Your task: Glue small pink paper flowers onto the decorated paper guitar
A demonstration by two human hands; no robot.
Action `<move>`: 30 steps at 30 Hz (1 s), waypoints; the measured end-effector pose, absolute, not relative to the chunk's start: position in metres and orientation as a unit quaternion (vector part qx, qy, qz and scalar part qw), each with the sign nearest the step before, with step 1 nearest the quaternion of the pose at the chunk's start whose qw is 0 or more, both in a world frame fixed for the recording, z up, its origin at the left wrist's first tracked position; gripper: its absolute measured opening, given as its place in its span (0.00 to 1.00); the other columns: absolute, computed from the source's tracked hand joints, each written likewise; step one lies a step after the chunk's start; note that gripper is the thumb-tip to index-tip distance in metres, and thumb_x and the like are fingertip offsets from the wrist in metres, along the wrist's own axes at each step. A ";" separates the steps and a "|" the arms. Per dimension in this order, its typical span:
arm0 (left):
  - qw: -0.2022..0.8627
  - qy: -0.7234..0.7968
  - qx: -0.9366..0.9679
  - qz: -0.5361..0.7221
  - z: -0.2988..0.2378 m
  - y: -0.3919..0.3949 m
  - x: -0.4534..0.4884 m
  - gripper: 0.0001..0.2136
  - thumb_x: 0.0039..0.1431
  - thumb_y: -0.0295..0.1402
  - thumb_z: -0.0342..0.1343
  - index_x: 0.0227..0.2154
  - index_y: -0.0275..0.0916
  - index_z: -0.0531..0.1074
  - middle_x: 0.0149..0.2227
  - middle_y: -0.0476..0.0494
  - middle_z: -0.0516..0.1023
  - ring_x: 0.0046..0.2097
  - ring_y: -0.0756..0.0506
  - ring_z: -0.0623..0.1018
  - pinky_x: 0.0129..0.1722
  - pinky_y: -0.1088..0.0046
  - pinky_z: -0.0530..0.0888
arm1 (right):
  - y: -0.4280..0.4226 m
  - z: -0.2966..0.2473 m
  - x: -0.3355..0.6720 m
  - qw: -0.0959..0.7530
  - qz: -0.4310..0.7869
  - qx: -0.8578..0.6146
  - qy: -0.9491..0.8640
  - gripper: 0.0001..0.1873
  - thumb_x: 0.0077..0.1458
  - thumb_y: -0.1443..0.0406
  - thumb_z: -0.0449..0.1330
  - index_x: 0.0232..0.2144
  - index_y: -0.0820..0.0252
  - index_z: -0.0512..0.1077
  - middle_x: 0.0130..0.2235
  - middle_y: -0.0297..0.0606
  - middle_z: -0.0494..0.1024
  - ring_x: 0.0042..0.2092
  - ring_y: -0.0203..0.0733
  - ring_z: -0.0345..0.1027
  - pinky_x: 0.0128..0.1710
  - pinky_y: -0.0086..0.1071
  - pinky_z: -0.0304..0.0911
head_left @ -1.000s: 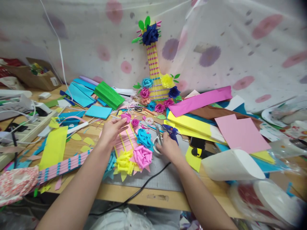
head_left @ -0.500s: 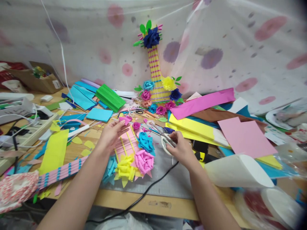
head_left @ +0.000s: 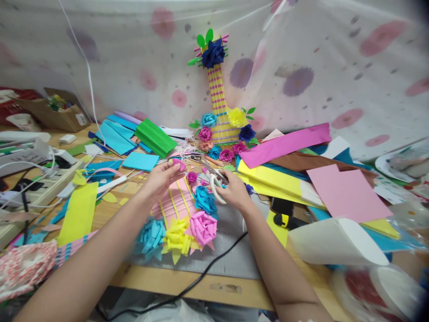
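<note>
Between the thumb and fingers of my left hand (head_left: 163, 179) is a small magenta piece of crepe paper (head_left: 179, 164). My right hand (head_left: 233, 190) grips a pair of scissors (head_left: 216, 181) with white handles, its blades pointing up and left toward the paper. Below both hands lies a pink paper guitar (head_left: 182, 201) with yellow bars and pale strings. Along its lower end sit a blue paper flower (head_left: 151, 235), a yellow flower (head_left: 177, 235), a pink flower (head_left: 203, 227) and another blue flower (head_left: 205, 200). A small magenta rose (head_left: 192, 177) is near its top.
A yellow flower-trimmed paper guitar (head_left: 219, 103) leans against the patterned curtain. Crepe paper lies around: green (head_left: 156, 136), magenta (head_left: 288, 145), yellow (head_left: 78, 210). A white paper roll (head_left: 338, 241) is at right, a power strip (head_left: 43, 192) at left. A black cable (head_left: 201, 270) crosses the front edge.
My right hand has moved left and up with the scissors, bringing the blades close to the magenta paper. My left hand, still pinching the paper, has shifted slightly.
</note>
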State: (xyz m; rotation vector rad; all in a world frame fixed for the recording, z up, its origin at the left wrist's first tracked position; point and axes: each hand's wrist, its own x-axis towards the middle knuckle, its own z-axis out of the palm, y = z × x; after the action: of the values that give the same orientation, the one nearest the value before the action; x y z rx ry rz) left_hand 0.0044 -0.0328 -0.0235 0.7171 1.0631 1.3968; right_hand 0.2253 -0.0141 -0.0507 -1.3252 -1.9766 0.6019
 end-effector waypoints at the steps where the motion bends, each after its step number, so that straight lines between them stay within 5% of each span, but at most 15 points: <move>1: 0.585 0.451 0.317 0.595 -0.025 -0.031 0.005 0.08 0.42 0.30 0.67 0.25 0.33 0.74 0.27 0.47 0.78 0.33 0.50 0.78 0.41 0.72 0.75 | -0.012 -0.053 0.222 0.341 0.244 -0.497 -0.760 0.17 0.44 0.57 0.62 0.35 0.59 0.68 0.37 0.39 0.74 0.37 0.42 0.66 0.37 0.34 0.60; 9: 0.605 0.436 0.339 0.573 -0.027 -0.029 0.014 0.12 0.36 0.31 0.70 0.24 0.34 0.73 0.24 0.50 0.76 0.29 0.51 0.76 0.38 0.71 0.74 | -0.022 -0.059 0.208 0.279 0.299 -0.463 -0.786 0.26 0.39 0.51 0.66 0.34 0.58 0.61 0.36 0.35 0.67 0.36 0.40 0.59 0.35 0.32 0.56; 16: 0.607 0.421 0.385 0.553 -0.027 -0.030 0.017 0.12 0.39 0.32 0.68 0.27 0.33 0.75 0.29 0.43 0.80 0.35 0.46 0.79 0.42 0.67 0.73 | -0.025 -0.054 0.208 0.253 0.299 -0.431 -0.813 0.28 0.38 0.51 0.67 0.36 0.58 0.61 0.37 0.35 0.67 0.37 0.40 0.60 0.35 0.32 0.55; 30: 0.610 0.416 0.397 0.545 -0.024 -0.033 0.020 0.12 0.38 0.32 0.70 0.23 0.35 0.72 0.27 0.47 0.78 0.32 0.47 0.78 0.43 0.64 0.73 | -0.024 -0.058 0.209 0.267 0.294 -0.442 -0.805 0.20 0.43 0.53 0.64 0.29 0.57 0.60 0.28 0.28 0.65 0.29 0.34 0.56 0.28 0.27 0.49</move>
State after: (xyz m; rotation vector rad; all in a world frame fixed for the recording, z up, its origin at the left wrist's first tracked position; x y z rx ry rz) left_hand 0.0196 -0.0329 -0.0239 0.9156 0.9608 1.2580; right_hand 0.2094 -0.0236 -0.0577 -1.1921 -2.1716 0.7924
